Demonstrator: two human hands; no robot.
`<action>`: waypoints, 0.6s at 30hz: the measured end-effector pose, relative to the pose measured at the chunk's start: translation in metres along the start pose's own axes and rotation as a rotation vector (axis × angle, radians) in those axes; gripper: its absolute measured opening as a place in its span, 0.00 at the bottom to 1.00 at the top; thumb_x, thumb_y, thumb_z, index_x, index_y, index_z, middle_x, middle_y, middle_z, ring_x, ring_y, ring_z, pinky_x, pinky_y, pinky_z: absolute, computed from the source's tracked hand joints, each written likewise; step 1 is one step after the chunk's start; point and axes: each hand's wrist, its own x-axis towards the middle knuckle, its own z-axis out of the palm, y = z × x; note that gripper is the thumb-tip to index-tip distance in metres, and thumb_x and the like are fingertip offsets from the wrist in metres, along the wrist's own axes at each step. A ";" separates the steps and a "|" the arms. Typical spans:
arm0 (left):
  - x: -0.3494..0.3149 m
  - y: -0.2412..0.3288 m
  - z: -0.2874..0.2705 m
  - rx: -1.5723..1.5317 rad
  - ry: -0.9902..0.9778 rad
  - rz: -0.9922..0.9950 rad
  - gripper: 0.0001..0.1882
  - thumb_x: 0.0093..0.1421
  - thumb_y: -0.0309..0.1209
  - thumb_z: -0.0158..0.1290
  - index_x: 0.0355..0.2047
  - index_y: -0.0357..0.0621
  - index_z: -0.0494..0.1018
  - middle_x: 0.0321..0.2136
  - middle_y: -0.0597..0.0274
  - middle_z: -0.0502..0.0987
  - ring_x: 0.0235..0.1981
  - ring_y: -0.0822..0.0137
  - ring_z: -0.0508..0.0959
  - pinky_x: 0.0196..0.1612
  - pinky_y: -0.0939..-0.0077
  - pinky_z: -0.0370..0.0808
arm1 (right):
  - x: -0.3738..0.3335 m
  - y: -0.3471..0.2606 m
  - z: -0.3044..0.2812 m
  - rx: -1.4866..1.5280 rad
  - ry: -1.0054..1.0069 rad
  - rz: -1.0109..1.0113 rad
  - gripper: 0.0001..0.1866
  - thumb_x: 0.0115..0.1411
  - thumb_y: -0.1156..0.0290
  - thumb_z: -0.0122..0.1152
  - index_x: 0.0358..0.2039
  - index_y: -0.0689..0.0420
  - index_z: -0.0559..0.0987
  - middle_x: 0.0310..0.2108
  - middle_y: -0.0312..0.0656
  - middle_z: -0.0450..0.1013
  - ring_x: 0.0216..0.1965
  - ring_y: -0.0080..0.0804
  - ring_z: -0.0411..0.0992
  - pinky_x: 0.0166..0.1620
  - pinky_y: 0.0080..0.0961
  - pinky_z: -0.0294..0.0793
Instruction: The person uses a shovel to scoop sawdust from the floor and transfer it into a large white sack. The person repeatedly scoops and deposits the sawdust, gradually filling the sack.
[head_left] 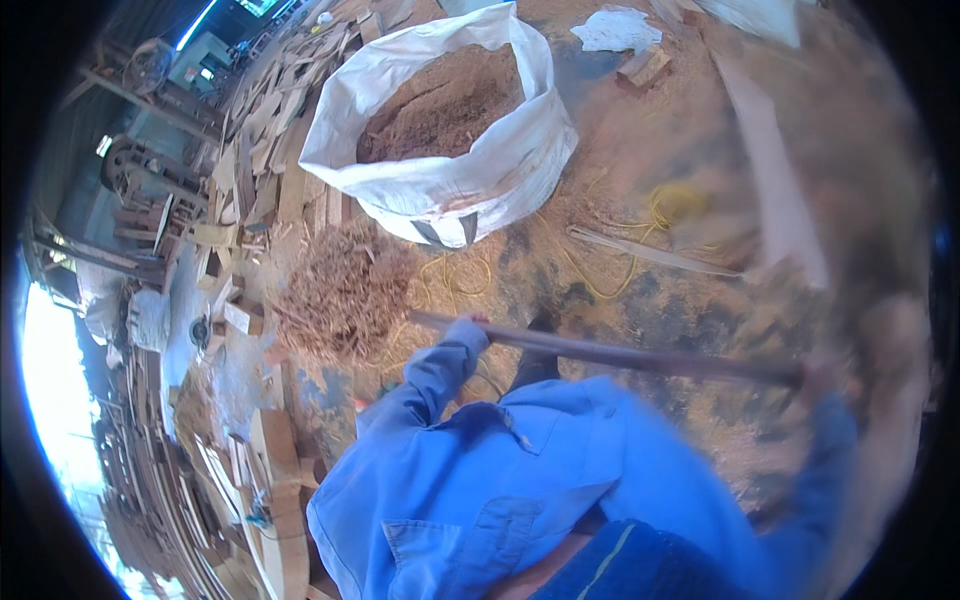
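Note:
Across the front of my body runs the dark wooden handle [640, 357] of a long-handled tool. My left hand [474, 326] is closed around it near its left end. At its right end my right hand [826, 376] grips it too, blurred by motion. The tool's head is out of sight at a heap of brown wood shavings [345, 295]; whether the shavings lie on it or on the floor I cannot tell. Beyond the handle stands a large white woven sack [450, 185], open at the top, with reddish-brown sawdust [445, 100] inside.
Yellow cord [600, 290] lies looped over the dusty floor beside a thin wooden strip [655, 250]. Scrap boards [265, 150] pile up at the far left, with stacked timber [275, 470] at the near left. On the right, a long pale board [765, 165] appears blurred.

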 end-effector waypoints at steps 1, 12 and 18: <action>0.011 0.030 0.020 -0.111 -0.001 -0.027 0.07 0.52 0.30 0.47 0.19 0.45 0.64 0.15 0.63 0.67 0.17 0.63 0.69 0.23 0.66 0.70 | 0.013 -0.012 0.007 0.046 -0.012 0.029 0.12 0.28 0.76 0.59 0.19 0.54 0.70 0.18 0.45 0.69 0.24 0.47 0.69 0.29 0.39 0.66; 0.072 0.284 0.199 0.219 -0.134 0.200 0.06 0.51 0.27 0.51 0.24 0.41 0.64 0.14 0.60 0.65 0.17 0.62 0.69 0.21 0.68 0.71 | 0.147 -0.183 0.037 0.271 -0.338 0.294 0.16 0.33 0.67 0.64 0.27 0.50 0.75 0.21 0.46 0.72 0.26 0.45 0.72 0.32 0.38 0.70; 0.093 0.277 0.240 0.341 -0.172 0.148 0.09 0.50 0.28 0.52 0.17 0.42 0.64 0.14 0.60 0.66 0.16 0.63 0.69 0.21 0.69 0.71 | 0.175 -0.258 0.077 0.395 -0.400 0.350 0.18 0.34 0.65 0.63 0.31 0.50 0.75 0.22 0.45 0.73 0.26 0.45 0.72 0.32 0.38 0.71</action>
